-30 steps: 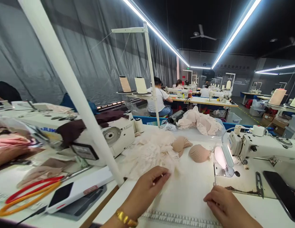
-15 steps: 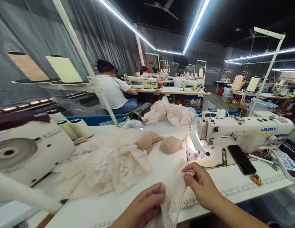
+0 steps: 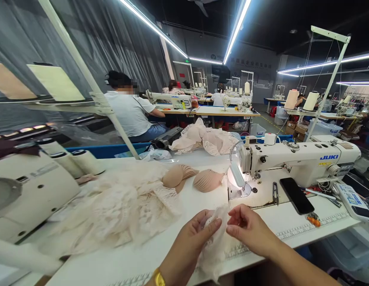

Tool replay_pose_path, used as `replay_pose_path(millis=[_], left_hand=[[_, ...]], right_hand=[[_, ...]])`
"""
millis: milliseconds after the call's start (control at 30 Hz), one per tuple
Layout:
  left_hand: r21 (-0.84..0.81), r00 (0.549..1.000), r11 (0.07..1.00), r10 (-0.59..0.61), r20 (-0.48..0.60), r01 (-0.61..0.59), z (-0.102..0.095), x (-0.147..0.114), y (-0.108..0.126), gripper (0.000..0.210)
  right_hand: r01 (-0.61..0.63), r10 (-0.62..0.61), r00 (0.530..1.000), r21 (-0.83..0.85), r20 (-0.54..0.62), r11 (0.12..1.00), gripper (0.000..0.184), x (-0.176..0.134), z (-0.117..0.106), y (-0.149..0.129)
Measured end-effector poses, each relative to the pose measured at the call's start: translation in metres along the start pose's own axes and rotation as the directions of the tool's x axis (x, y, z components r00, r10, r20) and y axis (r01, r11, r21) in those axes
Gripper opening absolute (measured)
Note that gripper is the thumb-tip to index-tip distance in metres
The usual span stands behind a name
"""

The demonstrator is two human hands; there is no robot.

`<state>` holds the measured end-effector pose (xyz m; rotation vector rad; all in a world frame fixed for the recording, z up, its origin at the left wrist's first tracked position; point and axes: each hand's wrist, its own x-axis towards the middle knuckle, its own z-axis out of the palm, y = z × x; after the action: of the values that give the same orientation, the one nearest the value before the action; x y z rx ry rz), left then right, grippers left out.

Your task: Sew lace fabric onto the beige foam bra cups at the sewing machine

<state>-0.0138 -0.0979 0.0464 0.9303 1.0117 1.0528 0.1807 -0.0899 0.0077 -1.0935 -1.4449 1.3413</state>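
Note:
A strip of pale, sheer lace fabric point(image 3: 212, 250) hangs from my left hand point(image 3: 199, 234), whose thumb presses it against the fingers. Just right of it is my right hand point(image 3: 246, 228), thumb and fingertips a little apart at the fabric's edge. Both hands are above the front of the white table, before the sewing machine point(image 3: 297, 159). Behind them lie two beige moulded cups point(image 3: 210, 180) with layered edges. A heap of cream lace pieces point(image 3: 122, 210) spreads to the left.
Thread snips point(image 3: 275, 193), a black phone point(image 3: 296, 195) and an orange-handled item point(image 3: 314, 221) lie right of my hands. More lace garments point(image 3: 205, 137) are piled at the table's back. Another machine point(image 3: 32, 190) and thread cones point(image 3: 86, 161) stand left. A co-worker point(image 3: 127, 111) sits beyond.
My left hand has moved up the lace fabric and now grips it near its top. My right hand's pinch on the edge has loosened. The view has turned slightly right.

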Motion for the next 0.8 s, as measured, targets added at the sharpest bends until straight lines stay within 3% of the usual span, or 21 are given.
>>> replay_pose_path(millis=[167, 333, 400, 500, 600, 700, 800], left_hand=[[-0.041, 0.998, 0.999, 0.014, -0.055, -0.017, -0.001, 0.002, -0.001, 0.054], [-0.060, 0.998, 0.998, 0.002, -0.068, -0.006, -0.006, 0.007, -0.005, 0.053], [-0.071, 0.999, 0.997, 0.003, -0.052, -0.006, -0.006, 0.007, -0.008, 0.053], [-0.045, 0.998, 0.998, 0.033, -0.047, -0.035, -0.009, 0.008, -0.015, 0.053], [0.293, 0.992, 0.948, 0.128, 0.015, -0.127, -0.024, 0.017, -0.016, 0.052], [0.634, 0.976, 0.750, 0.214, 0.040, -0.190, -0.053, 0.040, -0.001, 0.053], [0.786, 0.928, 0.587, 0.369, -0.046, -0.195, -0.086, 0.074, 0.030, 0.048]], right_hand=[[-0.018, 0.020, 0.999, 0.044, -0.042, 0.999, 0.030, 0.007, 0.007, 0.003], [0.048, -0.042, 0.994, 0.057, -0.100, 0.997, 0.037, 0.010, 0.007, 0.004], [0.053, -0.049, 0.997, 0.054, -0.066, 0.997, 0.047, 0.012, 0.010, 0.005], [0.007, -0.001, 0.999, 0.153, -0.034, 0.988, 0.046, 0.019, 0.012, 0.006], [-0.042, 0.045, 0.999, 0.235, -0.008, 0.971, 0.051, 0.027, 0.006, 0.009], [-0.052, 0.050, 0.999, 0.148, 0.021, 0.988, 0.055, 0.034, 0.000, 0.013], [-0.050, 0.052, 0.998, 0.097, -0.023, 0.994, 0.056, 0.036, 0.000, 0.017]])
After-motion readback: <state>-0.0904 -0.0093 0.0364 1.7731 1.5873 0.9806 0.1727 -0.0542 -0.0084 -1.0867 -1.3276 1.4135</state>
